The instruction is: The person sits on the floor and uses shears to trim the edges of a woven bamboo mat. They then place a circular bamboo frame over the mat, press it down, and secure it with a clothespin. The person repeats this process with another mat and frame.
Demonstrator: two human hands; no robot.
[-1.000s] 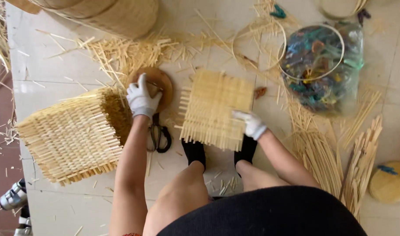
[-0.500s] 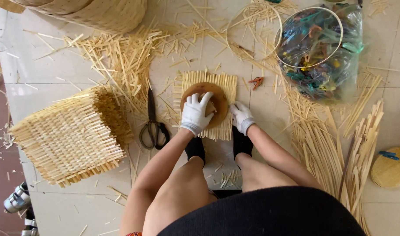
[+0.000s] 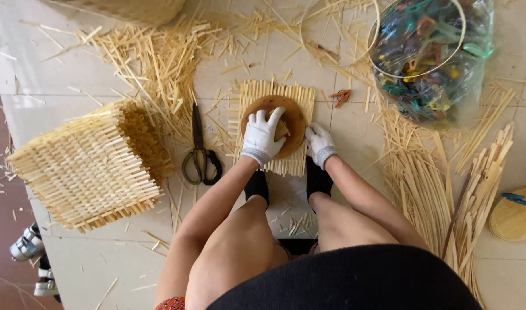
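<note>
A square woven bamboo mat (image 3: 251, 97) lies flat on the tiled floor in front of my feet. On it rests a round brown wooden disc (image 3: 294, 117). My left hand (image 3: 262, 135), in a white glove, presses on the disc from the left, fingers spread over a small block at its middle. My right hand (image 3: 320, 143), also gloved, lies on the mat's right side against the disc's edge.
Black scissors (image 3: 200, 155) lie just left of the mat. A stack of woven mats (image 3: 88, 166) stands further left. Loose bamboo strips (image 3: 159, 57) are scattered behind, bundled strips (image 3: 475, 183) at right. A clear bag of coloured clips (image 3: 429, 57) sits at back right.
My left hand carried the wooden disc from beside the scissors onto the mat. My right hand moved from the mat's lower right corner up to the disc's edge.
</note>
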